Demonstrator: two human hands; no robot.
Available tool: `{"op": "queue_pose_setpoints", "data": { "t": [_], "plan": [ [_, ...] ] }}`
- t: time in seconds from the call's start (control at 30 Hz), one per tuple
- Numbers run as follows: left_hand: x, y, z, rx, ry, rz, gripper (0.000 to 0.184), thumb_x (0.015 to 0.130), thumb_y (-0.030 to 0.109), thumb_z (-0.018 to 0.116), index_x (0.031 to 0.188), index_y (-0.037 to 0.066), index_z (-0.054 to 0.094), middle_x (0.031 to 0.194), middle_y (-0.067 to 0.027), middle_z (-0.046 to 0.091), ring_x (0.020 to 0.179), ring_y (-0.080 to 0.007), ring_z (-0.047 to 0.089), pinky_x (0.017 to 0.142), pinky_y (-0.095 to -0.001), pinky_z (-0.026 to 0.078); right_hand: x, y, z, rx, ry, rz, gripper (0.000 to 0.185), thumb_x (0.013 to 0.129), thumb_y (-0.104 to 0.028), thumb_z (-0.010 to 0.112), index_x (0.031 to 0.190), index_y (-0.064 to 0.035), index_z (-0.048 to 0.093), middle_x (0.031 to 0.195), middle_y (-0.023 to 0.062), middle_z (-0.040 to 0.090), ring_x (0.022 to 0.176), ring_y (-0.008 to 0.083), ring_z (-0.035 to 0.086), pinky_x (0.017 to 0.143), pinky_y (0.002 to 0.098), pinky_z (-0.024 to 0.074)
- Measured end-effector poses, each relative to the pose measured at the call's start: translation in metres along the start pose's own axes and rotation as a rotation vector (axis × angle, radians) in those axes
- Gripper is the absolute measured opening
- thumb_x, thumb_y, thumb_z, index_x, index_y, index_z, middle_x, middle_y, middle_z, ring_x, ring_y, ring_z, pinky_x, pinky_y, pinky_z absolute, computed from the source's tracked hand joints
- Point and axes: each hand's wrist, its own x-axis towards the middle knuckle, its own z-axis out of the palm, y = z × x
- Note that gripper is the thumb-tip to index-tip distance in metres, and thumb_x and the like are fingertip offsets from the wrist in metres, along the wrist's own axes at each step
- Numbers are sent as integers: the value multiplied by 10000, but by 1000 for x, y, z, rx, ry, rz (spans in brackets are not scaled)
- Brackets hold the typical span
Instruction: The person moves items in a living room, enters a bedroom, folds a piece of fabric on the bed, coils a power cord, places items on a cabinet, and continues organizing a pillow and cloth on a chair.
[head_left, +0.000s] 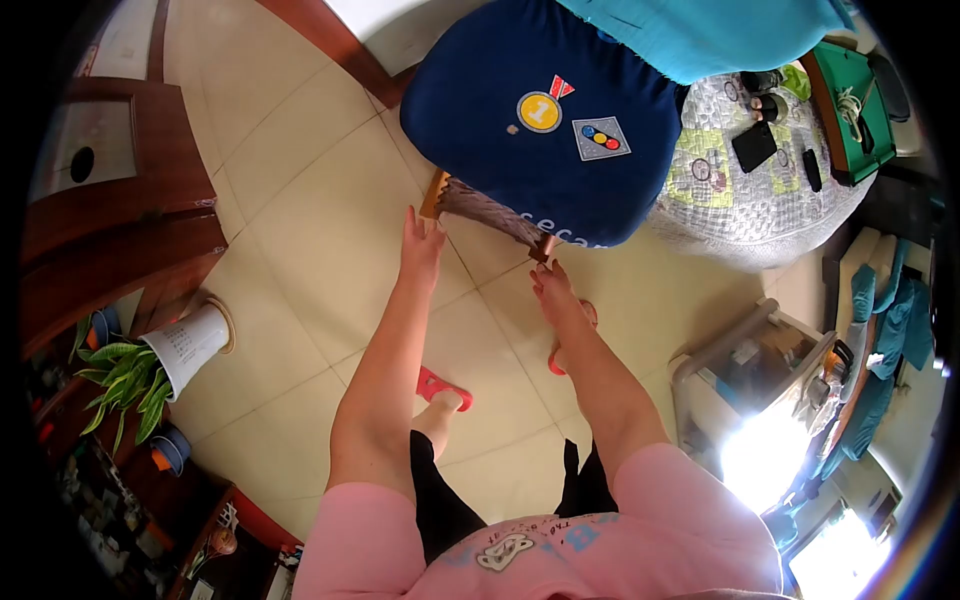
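A chair seat with a navy-blue cover (480, 110), marked with a gold medal patch and a traffic-light patch, is in front of me. Below its near edge show a left wooden leg (434, 194), a right wooden leg (542, 248) and a brown, frayed-looking strip. My left hand (421, 246) reaches out by the left leg, fingers stretched and apart. Close to the end of the right leg is my right hand (553, 286), its fingers slightly bent and apart. Whether either hand touches the wood, I cannot tell. Nothing shows held in them.
Behind the seat hangs a turquoise cloth (710, 35). To the right, a table with a quilted cover (705, 215) bears a black tablet (754, 147) and a small green pool table (850, 110). A clear-sided bin (740, 365) stands lower right. At left are a potted plant (190, 345) and a wooden cabinet (120, 230).
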Motion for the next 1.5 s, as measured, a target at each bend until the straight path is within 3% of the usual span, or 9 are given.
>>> {"op": "queue_pose_setpoints", "data": {
  "t": [0.1, 0.23, 0.3, 0.37, 0.57, 0.7, 0.97, 1.2, 1.5],
  "plan": [
    [-18, 2, -1, 108, 42, -150, 684, 863, 16, 480, 1453, 122, 151, 1470, -113, 249, 1201, -211, 438, 869, -247, 417, -46, -4, -2, -283, -2, 95, 689, 863, -186, 579, 1425, -15, 219, 1111, 40, 503, 911, 108, 485, 740, 247, 407],
    [-130, 15, -18, 411, 101, -365, 483, 836, 52, 526, 1304, 114, 425, 1137, -7, 551, 1000, -132, 529, 791, -280, 444, -66, 107, -90, -471, -145, -108, 335, 843, -169, 575, 1129, 1, 538, 1001, 62, 596, 857, 154, 547, 742, 295, 438],
    [-192, 25, -44, 411, 78, -451, 450, 852, 94, 540, 1288, 82, 430, 1101, -45, 559, 932, -145, 565, 717, -251, 462, -135, 73, -102, -1002, -154, -204, 198, 819, -162, 584, 925, 6, 589, 890, 109, 632, 818, 207, 592, 732, 327, 458],
    [-251, 54, -67, 303, 114, -461, 430, 864, 112, 545, 1274, 50, 428, 1094, -83, 560, 927, -166, 582, 699, -247, 481, -246, -11, -72, -902, -108, -190, 215, 803, -165, 585, 917, 16, 606, 858, 150, 628, 819, 249, 614, 730, 344, 478],
    [-379, 187, -113, 11, 309, -320, 324, 909, 149, 478, 1212, 39, 439, 1116, -122, 559, 991, -213, 583, 795, -328, 504, -324, -47, -139, -968, 70, -307, 237, 848, -106, 563, 1020, 57, 568, 864, 133, 632, 776, 181, 623, 672, 305, 515],
    [-437, 280, -105, -115, 154, -243, 304, 916, 144, 470, 1202, 45, 447, 1089, -109, 564, 967, -205, 585, 790, -333, 501, -454, -81, -19, -640, 40, -368, 270, 867, -139, 562, 1067, 43, 548, 906, 110, 630, 804, 165, 614, 691, 296, 502],
    [-522, 400, -130, -69, -173, -228, 233, 910, 134, 486, 1132, 64, 492, 987, -71, 598, 855, -172, 602, 745, -317, 508, -607, -42, 153, -753, -329, -464, 275, 885, -139, 581, 1105, 22, 538, 939, 106, 629, 845, 162, 615, 753, 283, 476],
    [-571, 450, -152, -165, -141, -107, 217, 902, 161, 497, 1110, 101, 509, 987, -49, 605, 905, -162, 585, 782, -326, 485, -652, -43, 198, -835, -418, -546, 283, 890, -150, 577, 1097, 36, 528, 937, 124, 629, 825, 189, 632, 739, 295, 490],
    [-628, 442, -221, -411, 101, 92, 180, 921, 179, 487, 1091, 132, 522, 1000, -26, 608, 896, -142, 603, 772, -319, 499, -618, -62, 326, -939, -838, -610, 190, 878, -117, 589, 1029, -11, 544, 875, 76, 621, 745, 167, 608, 691, 269, 496]
  ]
}}
